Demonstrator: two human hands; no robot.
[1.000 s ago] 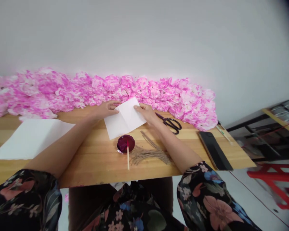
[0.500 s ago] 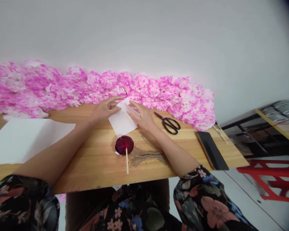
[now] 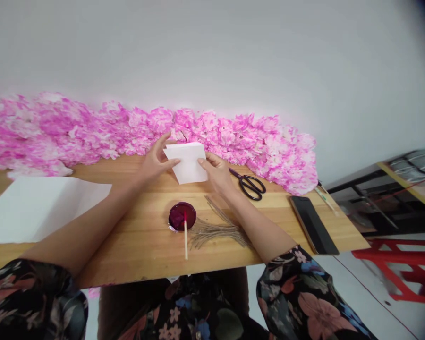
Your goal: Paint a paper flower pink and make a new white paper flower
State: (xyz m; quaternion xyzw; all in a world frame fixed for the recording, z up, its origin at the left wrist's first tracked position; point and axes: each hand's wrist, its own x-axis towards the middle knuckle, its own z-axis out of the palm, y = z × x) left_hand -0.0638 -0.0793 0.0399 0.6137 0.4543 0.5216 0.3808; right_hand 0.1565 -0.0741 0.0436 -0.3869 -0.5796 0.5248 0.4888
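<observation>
A small folded white paper (image 3: 189,160) is held over the wooden table (image 3: 145,245), near the far edge. My left hand (image 3: 156,163) pinches its left side with thumb and fingers. The paper's right lower edge is gripped by my right hand (image 3: 217,172). Just behind the paper runs a long heap of pink paper flowers (image 3: 127,132) along the wall.
A dish of dark red dye (image 3: 182,216) with a stick (image 3: 185,238) sits in front of the hands, beside a bundle of thin wires (image 3: 217,229). Black scissors (image 3: 250,183), a dark phone (image 3: 313,224) and a pencil (image 3: 324,198) lie to the right. White sheets (image 3: 38,205) lie left.
The paper has been folded smaller and lifted off the table. Both hands moved closer together and now hold it upright at its sides.
</observation>
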